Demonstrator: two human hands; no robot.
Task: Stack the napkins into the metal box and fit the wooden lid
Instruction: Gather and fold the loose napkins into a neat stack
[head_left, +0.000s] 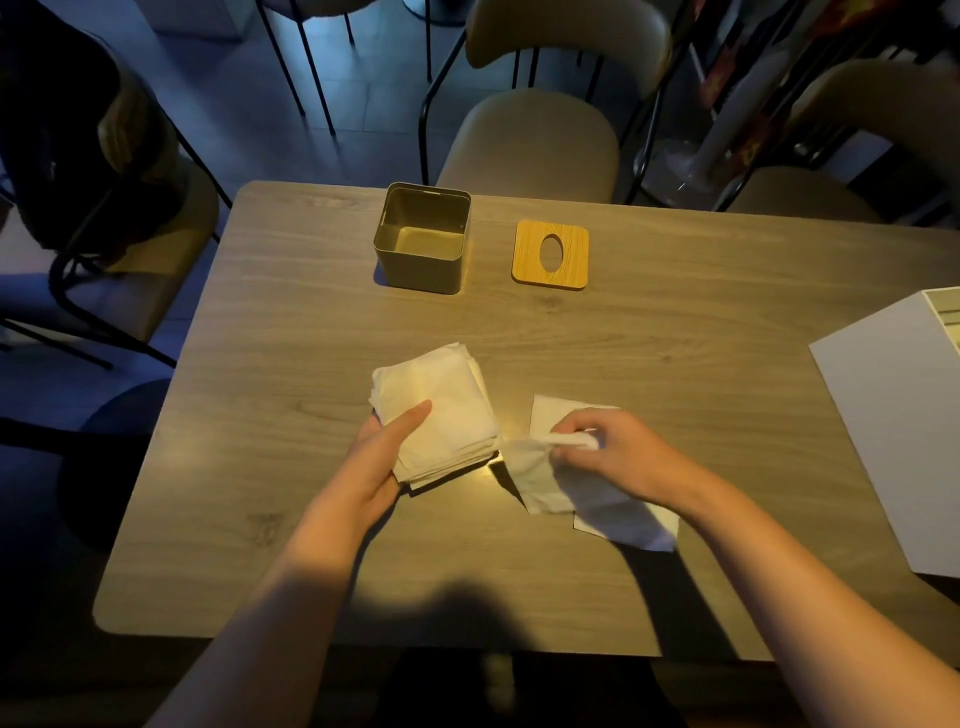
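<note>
Near one box (418, 271) and one lid (526, 262), left hand (381, 453) holds one stack (442, 402), right hand (614, 453) pinches one napkin (540, 486).

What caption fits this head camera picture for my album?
Left hand holds a napkin stack while the right hand pinches a loose napkin; metal box and wooden lid sit beyond.

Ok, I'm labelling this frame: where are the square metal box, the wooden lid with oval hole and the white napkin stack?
Square metal box (418, 270): head view, front wall.
Wooden lid with oval hole (524, 257): head view, left border.
White napkin stack (441, 395): head view, top sheet.
</note>
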